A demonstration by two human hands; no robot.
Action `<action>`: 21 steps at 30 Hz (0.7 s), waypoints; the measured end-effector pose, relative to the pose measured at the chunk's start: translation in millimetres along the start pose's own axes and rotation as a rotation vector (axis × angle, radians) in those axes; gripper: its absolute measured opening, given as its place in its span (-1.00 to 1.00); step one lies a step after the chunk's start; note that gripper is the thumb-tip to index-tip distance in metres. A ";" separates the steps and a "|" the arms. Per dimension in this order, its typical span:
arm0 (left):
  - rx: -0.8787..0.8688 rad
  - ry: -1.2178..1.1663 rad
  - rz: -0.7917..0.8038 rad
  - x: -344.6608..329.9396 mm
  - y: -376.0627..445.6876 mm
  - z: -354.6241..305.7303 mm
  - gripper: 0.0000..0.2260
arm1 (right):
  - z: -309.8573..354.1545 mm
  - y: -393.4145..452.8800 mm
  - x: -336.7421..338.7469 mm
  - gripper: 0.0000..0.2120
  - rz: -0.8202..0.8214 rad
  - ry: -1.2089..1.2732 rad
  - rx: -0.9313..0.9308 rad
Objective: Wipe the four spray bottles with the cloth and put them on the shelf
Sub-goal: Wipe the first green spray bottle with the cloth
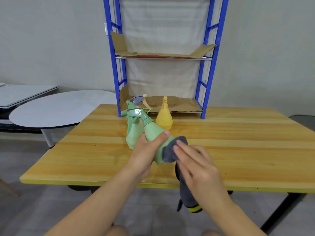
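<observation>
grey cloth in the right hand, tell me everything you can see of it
The dark grey cloth looks soft and thick, like microfibre. Its upper end is draped over the lower body of the tilted pale green plastic spray bottle, pressed there by the fingers of the right hand. The rest hangs below that hand past the front edge of the wooden table, ending in a yellow band. The left hand grips the bottle, not the cloth.

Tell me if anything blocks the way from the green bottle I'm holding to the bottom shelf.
Partly. The yellow bottle and another green bottle stand on the table before the bottom shelf; its right side looks open. The held green bottle could go there.
</observation>
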State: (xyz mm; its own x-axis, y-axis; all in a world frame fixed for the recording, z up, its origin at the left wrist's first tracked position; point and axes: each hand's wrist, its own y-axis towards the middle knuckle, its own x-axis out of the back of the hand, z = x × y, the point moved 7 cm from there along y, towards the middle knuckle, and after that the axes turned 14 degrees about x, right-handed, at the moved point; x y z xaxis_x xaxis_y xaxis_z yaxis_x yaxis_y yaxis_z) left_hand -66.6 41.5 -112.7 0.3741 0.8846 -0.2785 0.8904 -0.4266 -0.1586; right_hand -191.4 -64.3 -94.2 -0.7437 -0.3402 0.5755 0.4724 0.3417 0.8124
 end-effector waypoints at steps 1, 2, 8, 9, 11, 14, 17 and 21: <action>0.023 -0.036 -0.011 -0.7 -1.1 0.0 -0.74 | -10.6 -1.9 6.4 -0.70 -0.077 0.023 -0.088; 0.059 -0.090 -0.023 -1.4 -2.8 0.1 -0.74 | -16.0 -3.2 12.0 -0.70 -0.140 0.039 -0.148; 0.317 -0.411 0.001 -8.6 -7.2 11.4 -0.65 | 29.4 -11.0 -9.6 -0.69 -0.037 0.086 0.069; 0.309 -0.420 0.009 -8.7 -7.1 10.8 -0.65 | 21.2 -6.9 -4.9 -0.69 -0.084 0.102 0.020; 0.272 -0.403 -0.009 -6.7 -8.9 8.2 -0.68 | 4.8 3.7 10.4 -0.68 -0.226 0.107 -0.106; 0.275 -0.378 -0.011 -5.8 -13.6 4.4 -0.57 | 20.3 12.5 11.7 -0.68 -0.268 0.054 -0.061; 0.296 -0.396 -0.049 5.5 -16.5 1.1 -0.52 | 43.5 6.0 -9.8 -0.72 -0.079 0.080 0.115; 0.246 -0.340 -0.109 16.9 -18.6 4.5 -0.60 | 12.8 22.1 8.2 -0.74 -0.222 0.151 -0.092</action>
State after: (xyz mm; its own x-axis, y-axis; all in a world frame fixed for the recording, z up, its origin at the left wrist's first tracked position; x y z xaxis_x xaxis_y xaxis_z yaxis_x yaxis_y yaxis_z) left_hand -78.0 63.5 -118.7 0.1376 0.8321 -0.5373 0.8162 -0.4025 -0.4144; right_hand -193.1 -48.3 -72.7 -0.7582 -0.5267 0.3844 0.3522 0.1653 0.9212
